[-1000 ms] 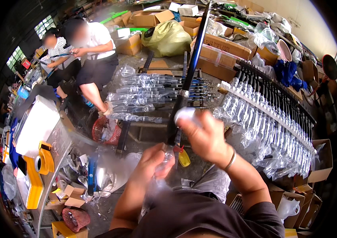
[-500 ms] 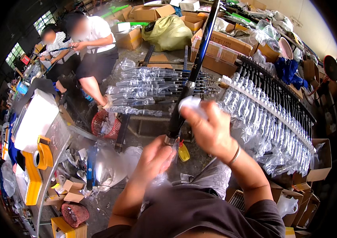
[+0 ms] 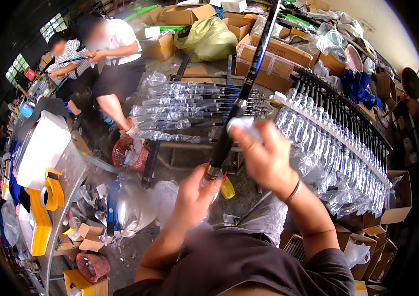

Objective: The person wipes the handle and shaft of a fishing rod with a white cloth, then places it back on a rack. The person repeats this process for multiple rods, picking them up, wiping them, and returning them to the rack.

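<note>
A black and blue fishing rod (image 3: 252, 81) rises at a slant in front of me, its far end running out past the top edge. My left hand (image 3: 194, 195) is closed round its lower end, just below a silver ring, with some clear plastic beneath the fingers. In my right hand (image 3: 270, 165) a folded white cloth (image 3: 245, 127) is pinched against the upper part of the black handle. Beyond the rod, several plastic-wrapped fishing rods (image 3: 172, 111) lie across a low stand. More wrapped rods (image 3: 330, 148) lean in a row on a rack at the right.
Two people (image 3: 113, 54) sit at the far left handling rods. A cluttered table (image 3: 73, 180) with a yellow tape dispenser (image 3: 54, 190) stands left. A red basket (image 3: 130, 155), a yellow bottle (image 3: 227, 187), cardboard boxes (image 3: 273, 56) and a pale green sack (image 3: 209, 39) surround the stand.
The rod's upper part has shifted slightly to the right. My right hand, with the cloth, has moved a little right too. My left hand still grips the lower end.
</note>
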Motion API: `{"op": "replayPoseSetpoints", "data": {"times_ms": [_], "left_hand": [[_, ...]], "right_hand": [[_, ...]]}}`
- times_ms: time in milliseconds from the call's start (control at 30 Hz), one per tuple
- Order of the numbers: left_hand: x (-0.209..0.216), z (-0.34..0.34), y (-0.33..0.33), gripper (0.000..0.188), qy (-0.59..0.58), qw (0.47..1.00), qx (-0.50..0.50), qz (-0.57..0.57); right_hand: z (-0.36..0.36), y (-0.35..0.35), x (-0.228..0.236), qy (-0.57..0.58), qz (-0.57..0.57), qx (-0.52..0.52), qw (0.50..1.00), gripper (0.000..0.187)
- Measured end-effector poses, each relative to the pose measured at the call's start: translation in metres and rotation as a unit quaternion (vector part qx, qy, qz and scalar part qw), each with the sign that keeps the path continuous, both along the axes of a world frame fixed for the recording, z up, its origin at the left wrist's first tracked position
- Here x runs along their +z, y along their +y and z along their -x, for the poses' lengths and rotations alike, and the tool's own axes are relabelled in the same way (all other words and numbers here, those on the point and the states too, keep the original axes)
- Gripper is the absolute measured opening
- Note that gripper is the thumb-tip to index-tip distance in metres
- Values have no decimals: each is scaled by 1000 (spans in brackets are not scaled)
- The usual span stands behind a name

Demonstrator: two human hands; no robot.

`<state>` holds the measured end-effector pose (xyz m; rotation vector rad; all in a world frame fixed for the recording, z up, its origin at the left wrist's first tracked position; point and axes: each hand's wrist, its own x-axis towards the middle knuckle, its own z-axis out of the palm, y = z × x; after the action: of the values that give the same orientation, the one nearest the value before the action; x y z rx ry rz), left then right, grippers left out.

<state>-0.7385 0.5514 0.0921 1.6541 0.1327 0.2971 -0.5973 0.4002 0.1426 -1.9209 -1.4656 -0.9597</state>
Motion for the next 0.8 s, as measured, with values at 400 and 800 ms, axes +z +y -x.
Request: {"op": "replayPoseSetpoints", "data": {"times_ms": [400, 800], "left_hand": [[-4, -2, -2, 36, -82, 991, 64, -88], [-6, 4, -3, 39, -98, 992, 56, -51]], "right_hand": [[8, 8, -18, -6, -11, 42, 999, 39], [6, -1, -8, -38, 12, 19, 999, 48]]}}
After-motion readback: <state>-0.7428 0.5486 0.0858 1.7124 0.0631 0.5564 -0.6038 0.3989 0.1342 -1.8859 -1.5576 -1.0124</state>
